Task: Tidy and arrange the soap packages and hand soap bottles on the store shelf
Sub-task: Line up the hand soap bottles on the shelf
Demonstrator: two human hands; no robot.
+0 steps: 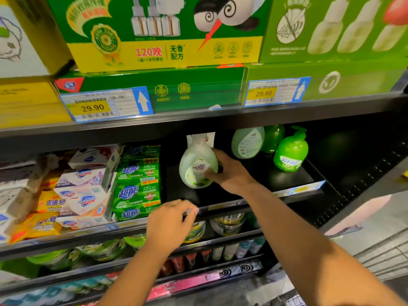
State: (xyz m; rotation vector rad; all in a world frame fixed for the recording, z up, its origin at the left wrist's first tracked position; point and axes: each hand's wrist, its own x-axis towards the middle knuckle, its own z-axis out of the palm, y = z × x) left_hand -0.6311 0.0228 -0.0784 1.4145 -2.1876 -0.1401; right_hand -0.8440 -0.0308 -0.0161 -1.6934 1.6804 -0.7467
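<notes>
The right hand (229,171) is clamped on the white bottle (196,168), which stands about upright on the dark shelf (276,177). It is left of centre in the open bay, label to the front.

The step looks like placing and facing this bottle. To do it well:
- Keep the base flat on the shelf and slide or twist rather than lift. The body is round and smooth, and could roll out of a one-sided hold.
- Turn it until the label squares up with the front rail (223,207).
- Line it up with the pump bottle (291,151), well apart at 3 o'clock. The pale bottle (247,142) at 1 o'clock shows its back label and will probably need turning too; a dark bottle (272,138) stands just beside that one.
- Watch the white tag at the nozzle, at 12 o'clock. It sits close under the shelf above and could catch.

The left hand (170,219) has its fingers curled onto the rail at 7 o'clock of the bottle, seemingly as a brace. It could move up to steady the bare left flank.

Relative to the right grip, the bottle lies at 9 o'clock. The fingers (209,173) wrap its right flank and reach across the lower label, with the palm at its 3 o'clock. The green soap packs (138,182) are stacked at the bottle's 9 o'clock, apart from it.
</notes>
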